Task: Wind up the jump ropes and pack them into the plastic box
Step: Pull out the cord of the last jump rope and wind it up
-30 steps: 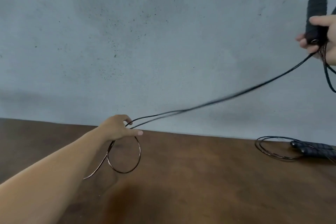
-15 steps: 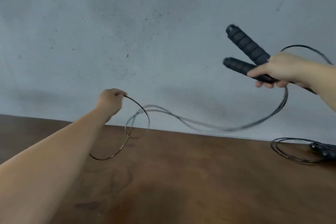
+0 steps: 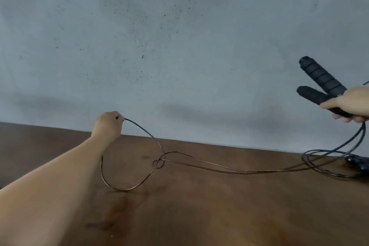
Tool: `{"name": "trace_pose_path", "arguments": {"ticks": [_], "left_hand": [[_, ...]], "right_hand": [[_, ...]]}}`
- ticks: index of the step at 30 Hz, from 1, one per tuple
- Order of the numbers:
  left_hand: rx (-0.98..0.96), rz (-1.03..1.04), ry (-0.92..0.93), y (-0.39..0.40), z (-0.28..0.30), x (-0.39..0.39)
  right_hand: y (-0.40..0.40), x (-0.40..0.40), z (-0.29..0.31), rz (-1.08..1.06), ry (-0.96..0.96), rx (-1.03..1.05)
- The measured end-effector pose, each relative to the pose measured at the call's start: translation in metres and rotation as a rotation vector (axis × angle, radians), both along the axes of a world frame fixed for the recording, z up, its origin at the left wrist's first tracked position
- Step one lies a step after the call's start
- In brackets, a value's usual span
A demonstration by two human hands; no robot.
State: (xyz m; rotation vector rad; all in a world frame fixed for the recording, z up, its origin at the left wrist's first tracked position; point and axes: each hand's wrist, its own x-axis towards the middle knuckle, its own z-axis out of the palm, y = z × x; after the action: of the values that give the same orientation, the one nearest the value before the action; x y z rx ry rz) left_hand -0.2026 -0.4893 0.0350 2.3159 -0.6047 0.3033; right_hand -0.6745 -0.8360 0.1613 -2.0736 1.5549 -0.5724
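Observation:
My left hand (image 3: 109,126) is raised over the far side of the wooden table (image 3: 199,205) and grips the thin dark cord of a jump rope (image 3: 219,167). Below it the cord hangs in a loop that touches the tabletop, with a small twist at its right side. Two strands run on across the table to the right. My right hand (image 3: 351,106) holds both black ribbed handles (image 3: 321,84) in the air at the right edge, spread in a V. A second jump rope (image 3: 327,166), coiled, lies on the table at the far right. No plastic box is in view.
A bare grey concrete wall (image 3: 179,36) stands right behind the table's far edge. The second rope's black handles (image 3: 359,163) are cut off by the right edge of the view.
My right hand has swung out to the right and lower with the handles. The slack cord has dropped onto the table. The loop under my left hand has grown and sunk to the tabletop.

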Motion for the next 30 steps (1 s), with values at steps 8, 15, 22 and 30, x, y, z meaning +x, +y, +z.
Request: {"name": "trace_pose_path", "arguments": {"ticks": [8, 15, 22, 30], "left_hand": [[0.299, -0.174, -0.472, -0.041, -0.020, -0.058], [0.746, -0.446, 0.078, -0.053, -0.064, -0.097], [0.405, -0.474, 0.479, -0.045, -0.070, -0.088], [-0.152, -0.565, 0.827, -0.044, -0.041, -0.099]], "right_hand": [[0.051, 0.052, -0.020, 0.173, 0.162, 0.255], [0.059, 0.068, -0.064, 0.187, 0.240, 0.367], [0.091, 0.087, -0.064, 0.211, 0.633, -0.059], [0.130, 0.125, -0.101, 0.581, -0.036, 0.584]]}}
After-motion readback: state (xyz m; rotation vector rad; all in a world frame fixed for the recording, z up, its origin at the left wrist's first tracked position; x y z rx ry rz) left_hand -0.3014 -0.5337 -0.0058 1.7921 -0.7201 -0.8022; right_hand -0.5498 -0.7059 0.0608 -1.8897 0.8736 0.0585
